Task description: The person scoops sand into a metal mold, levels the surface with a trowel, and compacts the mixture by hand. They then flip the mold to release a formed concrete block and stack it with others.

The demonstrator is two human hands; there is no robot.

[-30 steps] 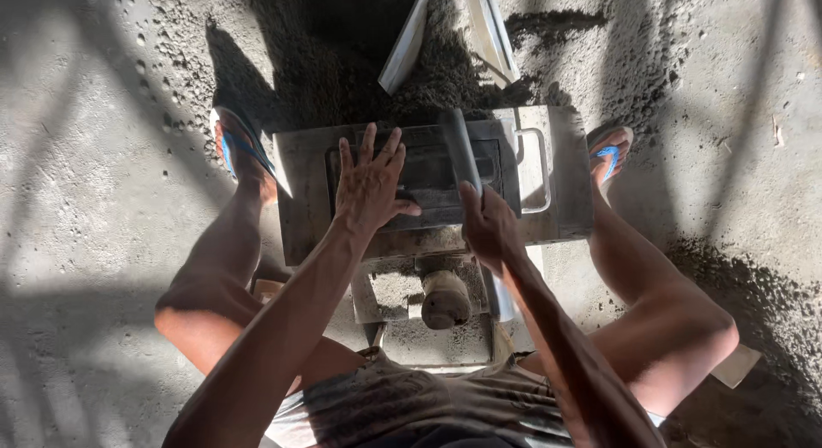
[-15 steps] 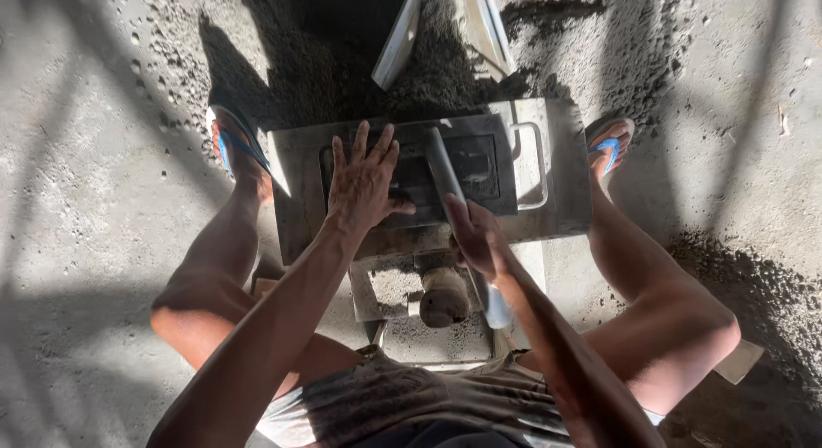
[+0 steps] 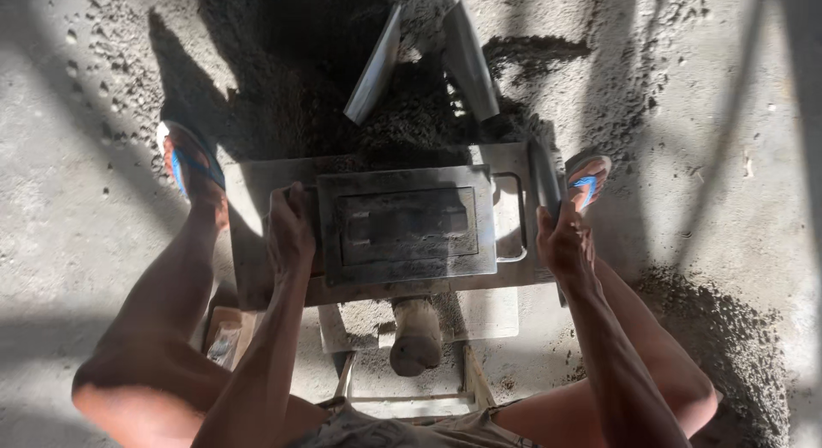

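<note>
Your hands have parted since the frame before: your left hand (image 3: pixel 289 228) has slid off the top of the metal mould (image 3: pixel 407 225) to its left edge, and your right hand (image 3: pixel 563 242) has carried the flat metal bar (image 3: pixel 545 178) out to the right side. The left hand is now curled over the mould's left rim, gripping it. The right hand is clenched around the lower end of the bar, which stands up and away from your fist, just beside your right sandal (image 3: pixel 586 178).

The mould sits between your two hands on the metal base plate (image 3: pixel 257 242), with its side handle (image 3: pixel 512 217) just inside your right hand. Beyond the mould lies a heap of dark damp mix (image 3: pixel 402 127) with two trowel blades (image 3: pixel 377 67) stuck in it. Below your hands a wooden post (image 3: pixel 415 332) pokes out from the frame.

Watch the left fingers: they wrap the rim, so a shift of the mould on its plate could pinch them. The bar's free end swings close to your right foot, and a loose grip could drop it there.
</note>
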